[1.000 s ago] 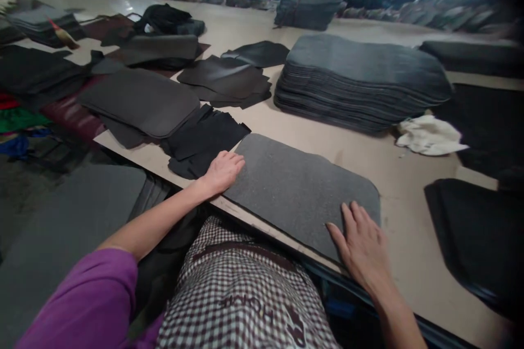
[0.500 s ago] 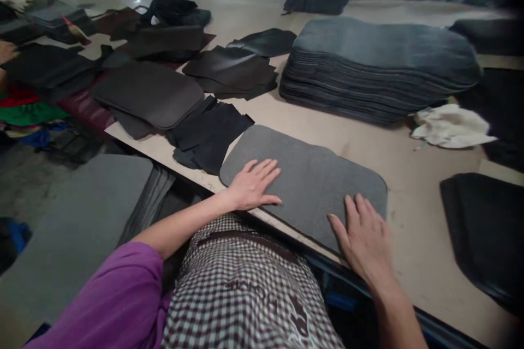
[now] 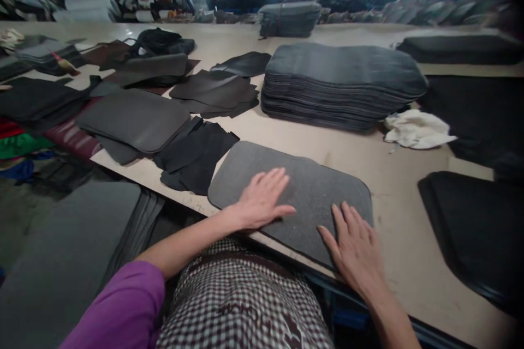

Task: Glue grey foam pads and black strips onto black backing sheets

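Note:
A grey felt mat (image 3: pixel 315 185) with rounded corners lies flat at the near edge of the tan table (image 3: pixel 368 158). My left hand (image 3: pixel 264 200) rests palm down on the mat's near middle, fingers spread. My right hand (image 3: pixel 355 248) lies flat on the mat's near right corner, fingers apart. Neither hand holds anything. Black fabric scraps (image 3: pixel 196 155) lie just left of the mat.
A tall stack of grey mats (image 3: pixel 341 84) stands behind, with a white rag (image 3: pixel 415 130) at its right. Dark sheets (image 3: pixel 135 117) and leather pieces (image 3: pixel 216 90) cover the left. A black mat (image 3: pixel 470 229) lies at right. Grey mats (image 3: pixel 69 240) are stacked below the table's left edge.
My left hand has slid from the mat's left corner rightward onto its middle and its fingers have spread. My right hand stays on the near right corner.

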A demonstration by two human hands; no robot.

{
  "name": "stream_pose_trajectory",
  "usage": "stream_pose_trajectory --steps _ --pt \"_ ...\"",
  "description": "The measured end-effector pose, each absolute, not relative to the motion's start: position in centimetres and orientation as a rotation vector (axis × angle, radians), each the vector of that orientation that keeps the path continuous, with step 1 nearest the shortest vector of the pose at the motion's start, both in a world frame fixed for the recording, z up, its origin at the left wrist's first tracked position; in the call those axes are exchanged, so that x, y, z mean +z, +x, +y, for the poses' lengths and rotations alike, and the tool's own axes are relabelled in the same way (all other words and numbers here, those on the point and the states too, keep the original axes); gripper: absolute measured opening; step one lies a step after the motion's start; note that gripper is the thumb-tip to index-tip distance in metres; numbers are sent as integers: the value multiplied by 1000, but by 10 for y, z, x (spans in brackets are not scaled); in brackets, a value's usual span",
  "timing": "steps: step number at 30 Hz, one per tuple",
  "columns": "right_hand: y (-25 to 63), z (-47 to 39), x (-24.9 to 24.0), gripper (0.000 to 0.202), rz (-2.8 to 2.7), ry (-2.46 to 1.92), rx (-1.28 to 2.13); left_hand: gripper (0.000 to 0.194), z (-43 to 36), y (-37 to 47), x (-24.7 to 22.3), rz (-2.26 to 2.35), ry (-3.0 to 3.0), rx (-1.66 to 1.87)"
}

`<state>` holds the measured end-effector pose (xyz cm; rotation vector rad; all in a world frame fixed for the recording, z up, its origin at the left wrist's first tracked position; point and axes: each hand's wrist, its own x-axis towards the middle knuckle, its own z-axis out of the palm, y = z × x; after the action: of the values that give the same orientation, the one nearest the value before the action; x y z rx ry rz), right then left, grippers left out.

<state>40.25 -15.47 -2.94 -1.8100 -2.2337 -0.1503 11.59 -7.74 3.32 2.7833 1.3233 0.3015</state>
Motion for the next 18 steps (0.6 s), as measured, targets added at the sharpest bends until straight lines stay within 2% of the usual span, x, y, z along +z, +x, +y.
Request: stream_pose_trajectory --steps 3,6,18 --pt "404 -155 -31 72 -2251 -1803 -158 83 -63 169 20 990 2882 308" --pt "404 -155 -31 72 -2248 -1803 -168 82 -41 181 3 1010 2901 272" --pt "402 -155 -29 70 -2205 -1824 -148 76 23 40 16 1739 2608 91"
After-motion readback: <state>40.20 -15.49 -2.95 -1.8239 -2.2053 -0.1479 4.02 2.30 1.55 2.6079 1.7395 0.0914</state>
